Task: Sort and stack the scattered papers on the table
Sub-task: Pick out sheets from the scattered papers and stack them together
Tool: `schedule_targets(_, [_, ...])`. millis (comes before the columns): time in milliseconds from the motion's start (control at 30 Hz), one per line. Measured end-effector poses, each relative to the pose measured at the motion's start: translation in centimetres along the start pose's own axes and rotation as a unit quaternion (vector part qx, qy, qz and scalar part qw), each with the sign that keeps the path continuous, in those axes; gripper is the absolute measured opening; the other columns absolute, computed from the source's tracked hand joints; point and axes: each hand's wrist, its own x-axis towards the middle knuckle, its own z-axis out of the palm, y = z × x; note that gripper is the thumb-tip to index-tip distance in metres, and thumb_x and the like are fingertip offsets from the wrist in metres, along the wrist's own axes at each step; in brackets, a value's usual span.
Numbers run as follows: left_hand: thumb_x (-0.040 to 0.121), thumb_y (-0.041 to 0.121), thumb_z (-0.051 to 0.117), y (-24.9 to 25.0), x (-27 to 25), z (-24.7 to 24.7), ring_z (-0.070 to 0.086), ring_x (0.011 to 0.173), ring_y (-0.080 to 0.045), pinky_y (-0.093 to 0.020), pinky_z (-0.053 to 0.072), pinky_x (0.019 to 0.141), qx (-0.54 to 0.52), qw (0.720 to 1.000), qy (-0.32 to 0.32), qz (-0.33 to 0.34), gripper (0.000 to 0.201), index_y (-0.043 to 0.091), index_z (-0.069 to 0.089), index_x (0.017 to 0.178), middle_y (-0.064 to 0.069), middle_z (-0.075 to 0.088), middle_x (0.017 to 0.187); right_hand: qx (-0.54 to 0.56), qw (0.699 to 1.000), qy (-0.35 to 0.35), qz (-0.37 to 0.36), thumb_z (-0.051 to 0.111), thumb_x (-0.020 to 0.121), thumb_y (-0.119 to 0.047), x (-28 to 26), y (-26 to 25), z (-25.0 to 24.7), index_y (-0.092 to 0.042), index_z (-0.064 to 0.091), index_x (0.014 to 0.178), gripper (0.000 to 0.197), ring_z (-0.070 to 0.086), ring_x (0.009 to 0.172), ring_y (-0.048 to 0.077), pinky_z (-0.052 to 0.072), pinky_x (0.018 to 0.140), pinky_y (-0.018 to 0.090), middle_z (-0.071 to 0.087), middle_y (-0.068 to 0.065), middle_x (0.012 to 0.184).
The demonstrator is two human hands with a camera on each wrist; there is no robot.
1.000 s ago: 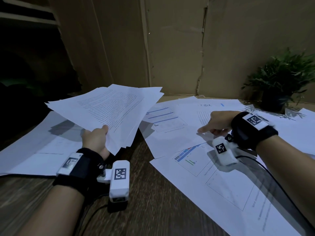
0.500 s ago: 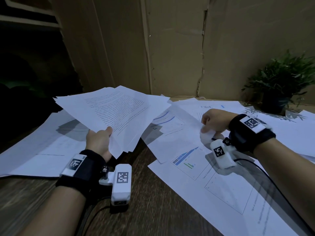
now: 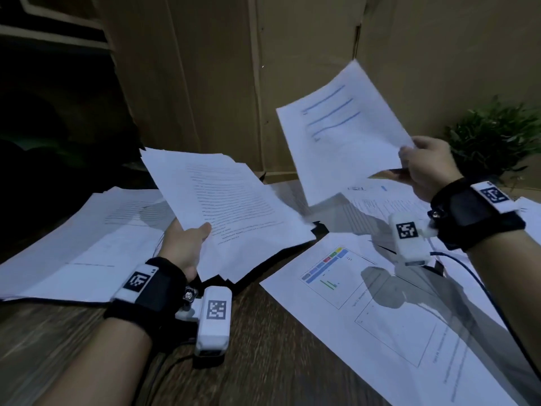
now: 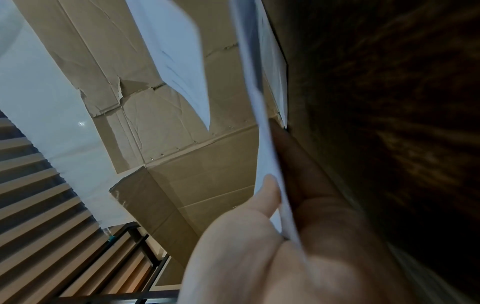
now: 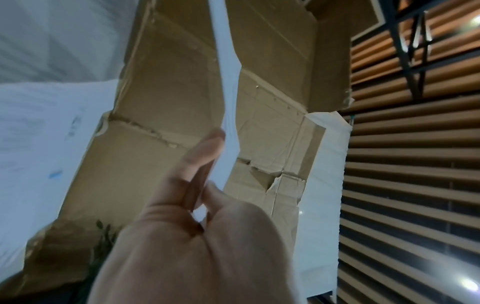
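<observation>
My left hand [image 3: 187, 241] grips a loose stack of printed papers [image 3: 231, 206] by its near edge, held above the wooden table [image 3: 263, 347]; the left wrist view shows the thumb [image 4: 267, 193] on top of the stack [image 4: 265, 127] and fingers beneath. My right hand [image 3: 421, 165] pinches one sheet with blue lines [image 3: 342, 130] by its corner, lifted high over the table; in the right wrist view that sheet [image 5: 228, 115] stands edge-on between thumb and fingers. More papers lie scattered: a chart sheet [image 3: 380, 317] at the right, a pile [image 3: 87, 244] at the left.
A cardboard wall [image 3: 292, 68] stands behind the table. A potted green plant [image 3: 497, 139] sits at the back right, beside further sheets [image 3: 386, 200]. Cables run from both wrist cameras across the table.
My right hand has picked the blue-lined sheet off the table and raised it up and to the right. The left hand's stack has shifted slightly right and tilted up.
</observation>
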Motion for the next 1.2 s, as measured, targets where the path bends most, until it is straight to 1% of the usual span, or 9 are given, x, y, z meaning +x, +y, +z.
schedule_targets(133, [0.103,0.01,0.046,0.2,-0.6,0.4,0.064,0.11,-0.029,-0.036,0.053,0.077,0.004,0.999,-0.053,-0.009,0.032,0.009,0.055,0.134,-0.01,0.065,0.125,-0.005,0.99,-0.124,0.064,0.043,0.099,0.01,-2.2,-0.8,2.3,0.005,0.057,0.118,0.025,0.066,0.08,0.021,0.06,0.055,0.025,0.064,0.012,0.103])
schedule_targets(267, [0.106,0.015,0.039,0.4,-0.8,1.0,0.065,0.103,-0.029,-0.038,0.053,0.078,0.001,0.997,-0.07,-0.007,0.03,0.015,0.054,0.132,-0.009,0.067,0.119,-0.133,0.952,-0.258,0.097,0.04,0.093,0.018,-5.2,0.4,5.2,0.006,0.064,0.089,0.026,0.072,0.068,0.025,0.062,0.057,0.033,0.068,0.016,0.082])
schedule_targets(367, [0.106,0.016,0.037,0.2,-0.5,0.8,0.066,0.09,-0.028,-0.039,0.052,0.074,0.008,0.998,-0.058,-0.032,0.025,0.018,0.06,0.118,-0.007,0.069,0.103,-0.224,0.919,-0.298,0.125,0.04,0.084,0.019,-6.2,2.1,6.6,0.016,0.064,0.094,0.026,0.072,0.074,0.041,0.062,0.073,0.05,0.069,0.027,0.081])
schedule_targets(467, [0.104,0.025,0.045,-0.3,0.0,0.5,0.067,0.094,-0.035,-0.044,0.054,0.08,0.016,0.996,-0.042,-0.079,0.029,0.009,0.064,0.119,-0.019,0.07,0.111,-0.273,0.888,-0.328,0.173,0.045,0.066,0.012,-6.7,3.2,7.3,0.027,0.051,0.111,0.048,0.061,0.089,0.064,0.055,0.081,0.065,0.058,0.05,0.102])
schedule_targets(567, [0.104,0.046,0.036,-0.3,0.0,0.6,0.071,0.083,-0.029,-0.036,0.055,0.065,-0.022,0.992,-0.054,-0.113,0.041,0.017,0.063,0.11,-0.012,0.074,0.095,-0.265,0.88,-0.345,0.192,0.049,0.08,0.016,-7.1,2.8,7.5,0.029,0.039,0.118,0.042,0.063,0.095,0.059,0.057,0.084,0.06,0.055,0.046,0.12])
schedule_targets(667, [0.102,0.02,0.05,-0.3,-0.3,0.8,0.071,0.066,-0.021,-0.025,0.054,0.047,0.045,0.991,-0.077,-0.098,0.026,0.007,0.062,0.121,-0.014,0.074,0.094,-0.235,0.871,-0.385,0.196,0.051,0.1,-0.003,-6.6,3.0,6.7,0.017,0.058,0.114,0.025,0.07,0.084,0.043,0.061,0.079,0.051,0.07,0.029,0.096])
schedule_targets(800, [0.097,-0.01,0.046,-0.9,0.5,0.1,0.063,0.098,-0.033,-0.037,0.056,0.072,0.073,0.994,-0.054,-0.062,0.039,0.0,0.053,0.134,-0.021,0.06,0.129,-0.364,0.861,-0.329,0.136,0.06,0.1,-0.03,-4.1,2.2,4.5,0.003,0.064,0.119,0.039,0.069,0.094,0.029,0.06,0.079,0.034,0.068,0.016,0.112])
schedule_targets(967, [0.096,-0.012,0.046,-0.7,1.1,0.0,0.061,0.109,-0.039,-0.052,0.047,0.097,0.077,0.996,-0.017,-0.031,0.034,0.011,0.055,0.119,-0.018,0.063,0.121,-0.726,0.634,-0.256,0.079,0.076,0.078,-0.03,-0.5,2.6,-1.1,-0.01,0.054,0.135,0.064,0.062,0.109,0.029,0.051,0.094,0.034,0.065,0.009,0.122])
schedule_targets(1200, [0.098,-0.012,0.042,-1.1,1.1,-0.1,0.061,0.104,-0.032,-0.031,0.049,0.074,0.092,0.994,-0.05,-0.035,0.041,0.002,0.051,0.135,-0.016,0.062,0.123,-0.742,0.581,-0.305,0.138,0.072,0.088,-0.028,-0.4,2.4,-1.1,-0.018,0.033,0.154,0.077,0.043,0.137,0.024,0.04,0.089,0.028,0.039,0.003,0.156])
